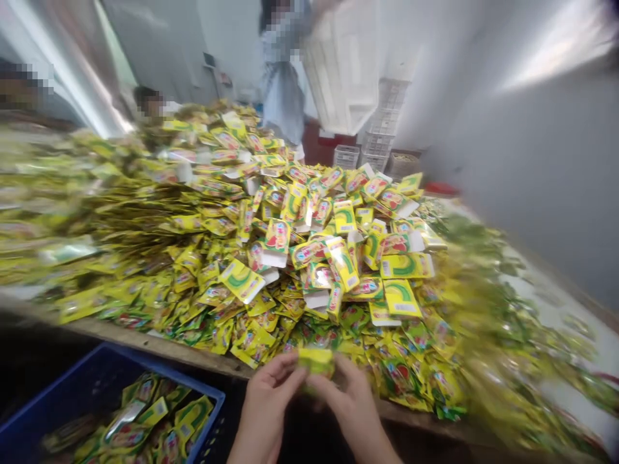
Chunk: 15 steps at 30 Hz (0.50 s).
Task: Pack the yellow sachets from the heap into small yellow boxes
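Note:
Near the table's front edge, my left hand (271,394) and my right hand (344,394) hold a small yellow packet (315,361) between them. Thumbs and fingers of both hands press on its sides; its lower part is blurred. Beyond them rises a large heap of yellow-green packets (193,283), with yellow cartons (344,261) with white flaps lying on top in the middle.
A blue crate (109,354) with packets inside stands at the lower left, below the wooden table edge (193,354). At the back a person (285,84) stands beside a large white crate (343,71); stacked crates (382,122) are behind. Two blurred heads show at left.

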Each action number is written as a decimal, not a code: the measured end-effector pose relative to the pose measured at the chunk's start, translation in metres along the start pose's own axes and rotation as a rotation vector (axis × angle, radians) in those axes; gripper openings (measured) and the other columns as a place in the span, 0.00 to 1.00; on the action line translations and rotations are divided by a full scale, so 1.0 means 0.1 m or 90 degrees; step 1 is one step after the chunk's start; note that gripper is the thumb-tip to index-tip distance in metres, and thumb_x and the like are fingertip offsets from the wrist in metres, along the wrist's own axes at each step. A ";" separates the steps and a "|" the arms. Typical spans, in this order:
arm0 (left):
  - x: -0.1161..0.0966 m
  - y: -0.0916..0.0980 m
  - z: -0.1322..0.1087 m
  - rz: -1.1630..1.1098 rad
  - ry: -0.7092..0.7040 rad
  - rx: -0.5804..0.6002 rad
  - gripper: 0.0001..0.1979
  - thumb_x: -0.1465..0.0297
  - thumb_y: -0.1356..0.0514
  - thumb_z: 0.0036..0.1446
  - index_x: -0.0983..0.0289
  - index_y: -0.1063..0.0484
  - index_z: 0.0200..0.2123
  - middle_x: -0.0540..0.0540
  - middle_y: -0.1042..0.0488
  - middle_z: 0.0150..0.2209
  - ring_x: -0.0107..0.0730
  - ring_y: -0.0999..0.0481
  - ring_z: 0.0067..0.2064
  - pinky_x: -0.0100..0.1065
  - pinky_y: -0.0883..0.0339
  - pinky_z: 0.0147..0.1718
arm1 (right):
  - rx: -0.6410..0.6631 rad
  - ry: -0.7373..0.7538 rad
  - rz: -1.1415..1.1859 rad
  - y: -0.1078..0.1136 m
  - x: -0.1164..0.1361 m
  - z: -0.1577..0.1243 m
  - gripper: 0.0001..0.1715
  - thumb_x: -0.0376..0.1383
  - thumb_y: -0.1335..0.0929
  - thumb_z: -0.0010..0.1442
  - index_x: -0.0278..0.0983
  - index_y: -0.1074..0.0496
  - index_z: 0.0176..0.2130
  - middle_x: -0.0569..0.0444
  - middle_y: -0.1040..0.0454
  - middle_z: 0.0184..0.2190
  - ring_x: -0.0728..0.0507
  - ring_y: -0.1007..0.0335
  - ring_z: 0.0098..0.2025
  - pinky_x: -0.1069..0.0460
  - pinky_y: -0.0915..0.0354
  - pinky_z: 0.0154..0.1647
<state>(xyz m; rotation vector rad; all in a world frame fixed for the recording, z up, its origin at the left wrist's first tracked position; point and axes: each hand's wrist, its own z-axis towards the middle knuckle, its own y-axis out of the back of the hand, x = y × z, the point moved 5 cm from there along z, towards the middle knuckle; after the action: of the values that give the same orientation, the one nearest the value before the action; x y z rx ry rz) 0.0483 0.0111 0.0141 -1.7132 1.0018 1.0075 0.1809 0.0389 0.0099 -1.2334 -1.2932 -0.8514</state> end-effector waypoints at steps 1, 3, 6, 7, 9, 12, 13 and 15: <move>-0.06 0.01 0.00 0.041 -0.012 0.044 0.13 0.66 0.32 0.51 0.64 0.20 0.41 0.59 0.17 0.40 0.44 0.19 0.43 0.37 0.26 0.43 | 0.026 -0.003 -0.016 -0.01 0.00 -0.02 0.20 0.45 0.27 0.54 0.35 0.26 0.41 0.51 0.26 0.32 0.45 0.30 0.31 0.53 0.30 0.27; -0.28 0.10 0.02 0.197 -0.090 0.077 0.11 0.66 0.35 0.55 0.61 0.19 0.41 0.58 0.17 0.42 0.46 0.19 0.44 0.42 0.27 0.46 | 0.020 0.005 -0.061 0.04 0.02 -0.05 0.18 0.48 0.28 0.55 0.35 0.25 0.36 0.53 0.28 0.28 0.46 0.32 0.27 0.53 0.31 0.23; -0.84 0.43 0.16 0.500 -0.348 -0.063 0.14 0.68 0.42 0.60 0.57 0.22 0.47 0.57 0.20 0.48 0.46 0.24 0.52 0.47 0.35 0.57 | -0.056 0.012 -0.129 0.21 0.06 -0.06 0.20 0.49 0.27 0.54 0.36 0.30 0.26 0.58 0.34 0.18 0.48 0.37 0.19 0.54 0.37 0.17; -1.03 0.55 0.24 0.588 -0.435 -0.114 0.17 0.70 0.43 0.60 0.57 0.25 0.52 0.57 0.23 0.53 0.47 0.29 0.57 0.48 0.42 0.61 | -0.072 0.007 -0.140 0.26 0.06 -0.05 0.22 0.49 0.27 0.53 0.37 0.33 0.23 0.59 0.36 0.16 0.49 0.39 0.17 0.55 0.39 0.16; -1.33 0.76 0.47 0.714 -0.539 -0.186 0.23 0.74 0.42 0.57 0.59 0.29 0.57 0.57 0.30 0.60 0.49 0.40 0.65 0.52 0.52 0.65 | -0.071 -0.012 -0.128 0.31 0.04 -0.04 0.23 0.50 0.26 0.52 0.37 0.34 0.23 0.58 0.36 0.16 0.48 0.38 0.16 0.54 0.40 0.15; -1.58 0.95 0.83 0.738 -0.576 -0.180 0.18 0.74 0.41 0.54 0.61 0.24 0.49 0.57 0.25 0.55 0.49 0.37 0.64 0.51 0.50 0.64 | -0.038 -0.027 -0.079 0.29 -0.02 -0.04 0.21 0.50 0.26 0.51 0.36 0.29 0.27 0.57 0.33 0.21 0.47 0.35 0.21 0.53 0.35 0.18; -1.63 0.98 0.88 0.720 -0.579 -0.192 0.15 0.72 0.41 0.55 0.61 0.23 0.46 0.57 0.23 0.53 0.47 0.35 0.62 0.49 0.47 0.63 | -0.030 -0.025 -0.069 0.28 -0.03 -0.04 0.20 0.50 0.26 0.52 0.36 0.29 0.28 0.56 0.33 0.23 0.47 0.35 0.22 0.53 0.35 0.19; -1.72 0.98 0.87 0.677 -0.587 -0.247 0.15 0.67 0.44 0.60 0.64 0.25 0.48 0.59 0.22 0.51 0.46 0.30 0.58 0.46 0.40 0.59 | -0.029 -0.003 -0.070 0.27 0.03 -0.07 0.19 0.48 0.27 0.53 0.35 0.28 0.28 0.56 0.33 0.24 0.47 0.36 0.24 0.53 0.35 0.21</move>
<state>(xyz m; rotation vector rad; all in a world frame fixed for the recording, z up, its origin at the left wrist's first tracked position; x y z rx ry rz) -0.1183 0.0987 0.1197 -0.6386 1.0687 2.4848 0.2090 0.0378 0.0088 -1.2088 -1.3623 -0.9610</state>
